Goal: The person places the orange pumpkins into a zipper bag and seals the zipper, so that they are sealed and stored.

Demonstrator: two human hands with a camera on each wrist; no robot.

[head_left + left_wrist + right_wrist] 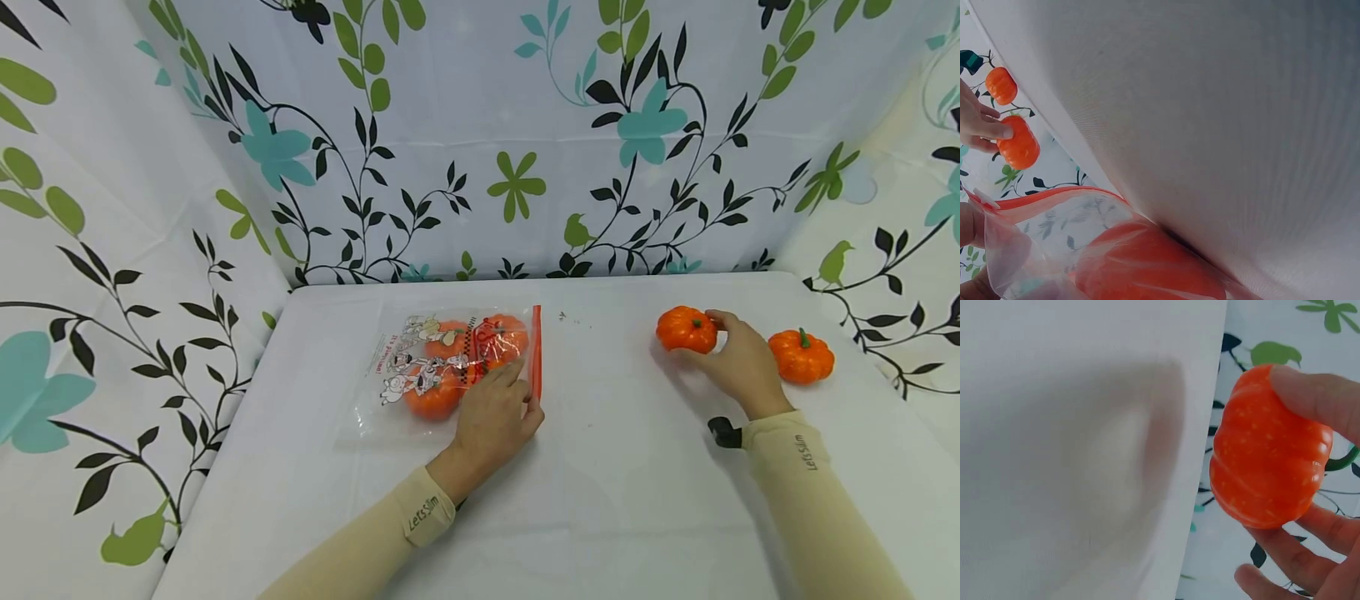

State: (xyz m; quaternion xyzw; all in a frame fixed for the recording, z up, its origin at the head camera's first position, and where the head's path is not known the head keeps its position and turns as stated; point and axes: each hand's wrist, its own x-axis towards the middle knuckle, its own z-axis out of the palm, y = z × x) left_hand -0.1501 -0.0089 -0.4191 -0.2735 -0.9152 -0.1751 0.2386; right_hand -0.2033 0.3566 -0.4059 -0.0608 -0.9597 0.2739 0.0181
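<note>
My right hand (738, 367) pinches a small orange toy pumpkin (684, 330) above the right side of the table. In the right wrist view, the thumb lies over the held pumpkin (1269, 456) and fingers sit beneath it, its green stem pointing toward the palm. A clear zip bag (375, 421) with printed cartoon figures and a red zip edge (536, 346) lies left of centre, several orange pumpkins (433, 398) inside. My left hand (495, 417) grips the bag near its zip edge. In the left wrist view, the bag's mouth (1054, 195) stands partly apart near the fingers.
Another orange pumpkin (801, 358) with a green stem sits on the white table (615, 467), just right of my right hand. A leaf-patterned cloth (480, 108) hangs behind the table and continues down both sides.
</note>
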